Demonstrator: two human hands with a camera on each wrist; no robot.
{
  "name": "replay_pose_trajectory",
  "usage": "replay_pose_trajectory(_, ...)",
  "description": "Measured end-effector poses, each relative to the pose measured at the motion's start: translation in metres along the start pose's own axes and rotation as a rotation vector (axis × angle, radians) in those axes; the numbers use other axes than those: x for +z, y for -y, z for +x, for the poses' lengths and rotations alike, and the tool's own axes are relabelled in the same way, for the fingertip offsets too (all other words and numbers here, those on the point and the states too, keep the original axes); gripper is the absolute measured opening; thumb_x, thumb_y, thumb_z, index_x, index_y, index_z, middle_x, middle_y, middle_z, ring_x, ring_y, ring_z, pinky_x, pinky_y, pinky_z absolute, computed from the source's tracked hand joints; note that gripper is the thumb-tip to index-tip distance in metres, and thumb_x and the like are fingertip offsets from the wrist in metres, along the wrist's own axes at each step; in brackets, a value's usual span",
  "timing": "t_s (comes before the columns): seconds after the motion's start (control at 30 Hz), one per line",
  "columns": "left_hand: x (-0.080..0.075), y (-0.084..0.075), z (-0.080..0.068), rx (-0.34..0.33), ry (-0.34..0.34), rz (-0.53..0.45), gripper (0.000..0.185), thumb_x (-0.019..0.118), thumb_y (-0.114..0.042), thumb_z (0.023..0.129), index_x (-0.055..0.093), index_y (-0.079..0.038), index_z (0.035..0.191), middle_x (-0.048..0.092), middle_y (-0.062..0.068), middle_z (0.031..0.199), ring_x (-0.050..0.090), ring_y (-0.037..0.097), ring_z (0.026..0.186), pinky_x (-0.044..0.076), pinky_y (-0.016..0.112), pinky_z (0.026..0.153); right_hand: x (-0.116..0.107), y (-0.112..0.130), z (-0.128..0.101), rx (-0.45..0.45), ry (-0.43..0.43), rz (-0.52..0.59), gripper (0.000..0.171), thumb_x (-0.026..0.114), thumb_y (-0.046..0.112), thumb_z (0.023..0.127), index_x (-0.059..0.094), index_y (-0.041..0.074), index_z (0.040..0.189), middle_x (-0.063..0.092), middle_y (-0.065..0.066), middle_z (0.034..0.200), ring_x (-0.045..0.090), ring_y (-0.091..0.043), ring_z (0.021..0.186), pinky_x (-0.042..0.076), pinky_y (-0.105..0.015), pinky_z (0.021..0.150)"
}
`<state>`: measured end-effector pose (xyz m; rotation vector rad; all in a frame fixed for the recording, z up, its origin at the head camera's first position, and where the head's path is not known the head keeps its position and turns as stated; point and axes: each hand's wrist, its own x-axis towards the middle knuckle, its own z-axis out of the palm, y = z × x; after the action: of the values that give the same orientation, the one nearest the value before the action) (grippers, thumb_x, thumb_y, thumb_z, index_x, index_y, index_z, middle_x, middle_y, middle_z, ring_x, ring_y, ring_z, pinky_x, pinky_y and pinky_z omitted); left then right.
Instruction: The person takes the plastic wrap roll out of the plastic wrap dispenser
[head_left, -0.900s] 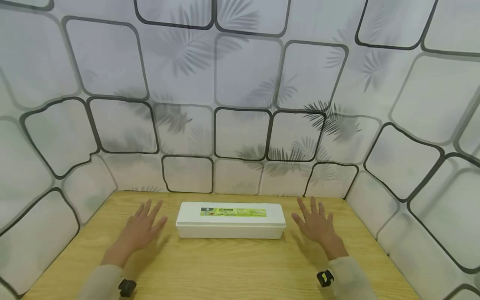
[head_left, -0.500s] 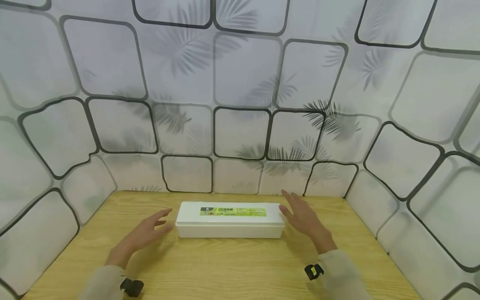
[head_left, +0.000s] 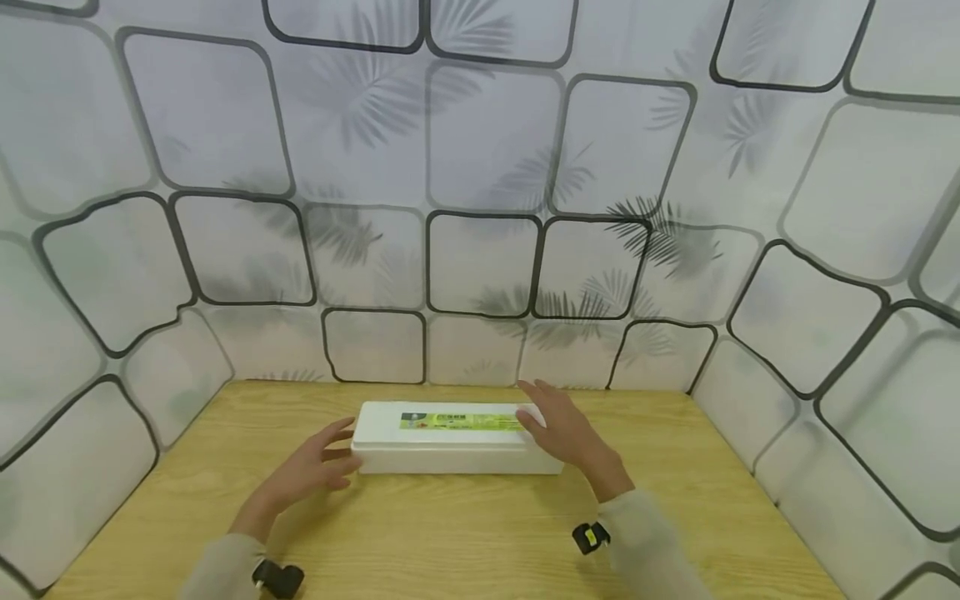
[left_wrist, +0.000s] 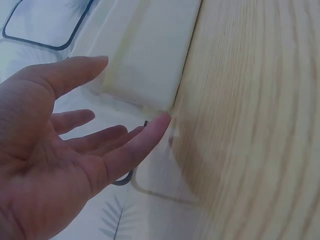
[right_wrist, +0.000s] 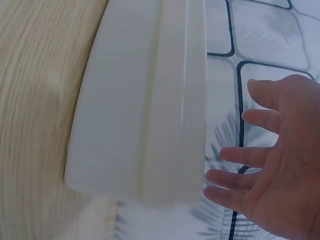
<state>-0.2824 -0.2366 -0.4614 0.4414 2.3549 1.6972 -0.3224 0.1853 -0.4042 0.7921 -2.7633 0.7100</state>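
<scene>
A long white lidded plastic box (head_left: 457,461) lies lengthwise on the wooden table, with a green and yellow label (head_left: 450,422) on its lid (head_left: 375,429). My left hand (head_left: 306,471) is at the box's left end, fingers spread and loosely bent, fingertips right at the corner. The left wrist view shows this hand (left_wrist: 55,150) with thumb and fingers apart beside the box end (left_wrist: 145,75). Over the right part of the lid is my right hand (head_left: 562,427), hiding the label's right end. In the right wrist view its fingers (right_wrist: 245,156) are spread, with nothing between them.
The wooden table (head_left: 450,542) extends in front of the box and to both sides. Patterned fabric walls (head_left: 480,267) with dark rounded outlines and leaf prints enclose it at the back, left and right. A small black camera sits on each wrist.
My right hand has moved left, from beside the box to over its lid. My left hand has turned on its side and moved right to the box's left end. The box has stayed in place.
</scene>
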Motion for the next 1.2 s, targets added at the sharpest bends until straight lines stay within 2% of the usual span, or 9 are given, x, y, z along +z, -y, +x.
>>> replay_pose_trajectory(0.13, 0.002, 0.001, 0.002, -0.001, -0.002, -0.046, 0.084, 0.065, -0.012, 0.102, 0.009, 0.005, 0.162, 0.023, 0.043, 0.159, 0.041, 0.059, 0.140, 0.062, 0.043, 0.092, 0.011, 0.008, 0.006, -0.043, 0.010, 0.011, 0.052, 0.057, 0.025, 0.107, 0.047, 0.003, 0.153, 0.045, -0.030, 0.156, 0.041, -0.052, 0.144, 0.035, -0.071, 0.114)
replay_pose_trajectory(0.3, 0.005, 0.001, 0.005, -0.007, -0.012, -0.044, 0.084, 0.068, -0.010, 0.100, 0.013, 0.004, 0.162, 0.028, 0.043, 0.155, 0.050, 0.055, 0.135, 0.062, 0.043, 0.091, 0.020, 0.018, 0.014, -0.051, 0.051, -0.019, 0.057, 0.064, 0.031, 0.103, 0.049, 0.007, 0.152, 0.047, -0.026, 0.155, 0.042, -0.050, 0.143, 0.038, -0.068, 0.113)
replay_pose_trajectory(0.43, 0.007, 0.001, 0.007, -0.015, -0.034, -0.032, 0.083, 0.069, -0.008, 0.098, 0.016, 0.005, 0.161, 0.033, 0.042, 0.153, 0.056, 0.050, 0.131, 0.062, 0.040, 0.089, 0.025, 0.027, 0.019, -0.046, 0.104, -0.058, 0.065, 0.070, 0.040, 0.098, 0.049, 0.012, 0.153, 0.045, -0.027, 0.157, 0.039, -0.051, 0.145, 0.036, -0.069, 0.114)
replay_pose_trajectory(0.6, 0.008, 0.001, 0.009, 0.000, -0.028, -0.028, 0.083, 0.069, -0.008, 0.098, 0.016, 0.005, 0.161, 0.034, 0.042, 0.152, 0.058, 0.046, 0.128, 0.061, 0.036, 0.086, 0.033, 0.031, 0.026, -0.096, 0.135, -0.157, 0.074, 0.076, 0.049, 0.091, 0.051, 0.016, 0.152, 0.048, -0.025, 0.155, 0.041, -0.053, 0.143, 0.033, -0.070, 0.115)
replay_pose_trajectory(0.8, 0.009, 0.002, 0.011, 0.025, -0.015, -0.020, 0.085, 0.069, -0.008, 0.098, 0.014, 0.004, 0.162, 0.032, 0.043, 0.152, 0.061, 0.042, 0.124, 0.061, 0.037, 0.085, 0.039, 0.034, 0.030, -0.049, 0.181, -0.205, 0.079, 0.078, 0.055, 0.087, 0.048, 0.027, 0.154, 0.046, -0.017, 0.159, 0.038, -0.050, 0.146, 0.027, -0.077, 0.115)
replay_pose_trajectory(0.97, 0.008, 0.002, 0.012, 0.032, -0.021, -0.016, 0.085, 0.069, -0.007, 0.098, 0.014, 0.004, 0.162, 0.032, 0.043, 0.153, 0.061, 0.043, 0.124, 0.061, 0.037, 0.086, 0.040, 0.038, 0.033, -0.063, 0.199, -0.243, 0.077, 0.078, 0.052, 0.088, 0.047, 0.032, 0.155, 0.048, -0.011, 0.159, 0.045, -0.043, 0.143, 0.030, -0.076, 0.112)
replay_pose_trajectory(1.2, 0.009, 0.002, 0.011, -0.001, -0.049, 0.024, 0.084, 0.071, -0.010, 0.098, 0.017, 0.002, 0.161, 0.035, 0.043, 0.152, 0.065, 0.041, 0.119, 0.061, 0.041, 0.085, 0.042, 0.042, 0.034, -0.133, 0.167, -0.232, 0.063, 0.080, 0.041, 0.089, 0.058, 0.032, 0.148, 0.055, -0.010, 0.154, 0.055, -0.041, 0.133, 0.042, -0.066, 0.105)
